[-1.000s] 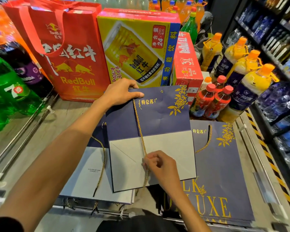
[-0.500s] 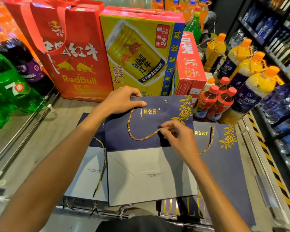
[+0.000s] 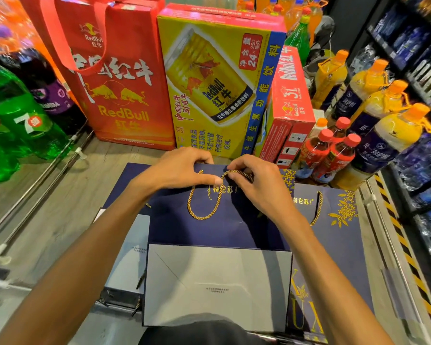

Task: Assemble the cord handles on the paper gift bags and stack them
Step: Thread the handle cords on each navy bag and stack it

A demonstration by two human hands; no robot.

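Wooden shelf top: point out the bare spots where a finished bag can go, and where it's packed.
Widest bare wood lies left, between the metal rail, the red Red Bull bag and the navy bag stack. A thin strip runs right of the right-hand navy bag. Crowded: yellow box and bottles along the back, middle bag in the centre.

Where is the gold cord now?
Head view, centre: gold cord loops on the top navy bag, one end pinched by the right hand beside the left hand.

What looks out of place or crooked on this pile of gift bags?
Nothing looks damaged. The gold cord on the top bag hangs in a lopsided loop, its far end pinched by the right hand. The bags beneath fan out unevenly to both sides.
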